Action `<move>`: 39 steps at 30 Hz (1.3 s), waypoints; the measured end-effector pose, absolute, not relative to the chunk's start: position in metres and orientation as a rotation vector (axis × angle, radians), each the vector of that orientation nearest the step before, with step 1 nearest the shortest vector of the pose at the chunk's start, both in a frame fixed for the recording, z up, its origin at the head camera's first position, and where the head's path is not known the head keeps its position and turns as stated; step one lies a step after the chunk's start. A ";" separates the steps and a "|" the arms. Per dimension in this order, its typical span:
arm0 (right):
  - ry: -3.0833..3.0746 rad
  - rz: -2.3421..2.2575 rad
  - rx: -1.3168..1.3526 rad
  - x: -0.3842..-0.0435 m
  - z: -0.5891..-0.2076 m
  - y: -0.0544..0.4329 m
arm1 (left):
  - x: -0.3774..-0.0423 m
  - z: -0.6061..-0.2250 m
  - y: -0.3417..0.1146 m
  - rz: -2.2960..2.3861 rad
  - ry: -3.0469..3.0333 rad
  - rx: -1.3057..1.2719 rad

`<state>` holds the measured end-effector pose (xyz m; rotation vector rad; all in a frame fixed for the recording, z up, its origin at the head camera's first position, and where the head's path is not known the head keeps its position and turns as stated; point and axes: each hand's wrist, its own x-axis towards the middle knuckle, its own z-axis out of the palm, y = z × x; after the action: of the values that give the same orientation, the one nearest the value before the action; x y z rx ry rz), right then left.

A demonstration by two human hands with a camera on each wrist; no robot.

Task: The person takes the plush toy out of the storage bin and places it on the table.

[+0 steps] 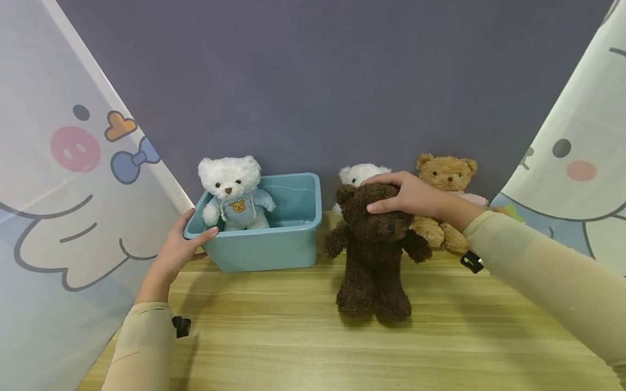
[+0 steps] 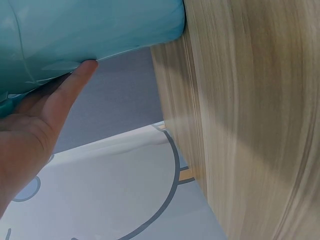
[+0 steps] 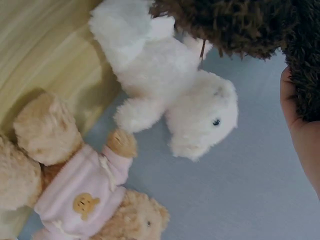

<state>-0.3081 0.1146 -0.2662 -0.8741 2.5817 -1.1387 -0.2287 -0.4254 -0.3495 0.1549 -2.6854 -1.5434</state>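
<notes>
My left hand (image 1: pixel 180 247) grips the left end of a blue plastic bin (image 1: pixel 264 251), thumb over the front rim and fingers along the outer side. Inside the bin sits a white teddy bear (image 1: pixel 238 209) in a light blue hoodie, its head above the rim. My right hand (image 1: pixel 408 195) holds a dark brown teddy bear (image 1: pixel 374 260) by the head, thumb in front and fingers over the top. The brown bear is upright, facing me, with its feet close over the table. In the right wrist view, its dark fur (image 3: pixel 235 25) fills the upper right corner.
Behind the brown bear is a second white bear (image 3: pixel 160 75), partly hidden in the head view. A tan bear (image 1: pixel 447 172) in a pink top sits to its right against the grey back panel (image 1: pixel 332 81). Cartoon-printed cloths hang on both sides of the wooden table (image 1: pixel 274 326).
</notes>
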 end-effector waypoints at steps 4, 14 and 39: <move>2.611 -1.059 -0.886 -0.310 -0.279 0.113 | -0.229 -0.350 -0.424 -1.544 -2.683 0.148; 2.678 -1.034 -0.869 -0.315 -0.283 0.113 | -0.227 -0.349 -0.424 -1.535 -2.691 0.152; 2.640 -0.860 -1.000 -0.324 -0.295 0.118 | -0.227 -0.350 -0.425 -1.520 -2.681 0.144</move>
<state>-0.3242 0.1178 -0.2948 -1.0002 2.6396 -0.8598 -0.2272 -0.4249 -0.3503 0.1436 -2.6813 -1.5199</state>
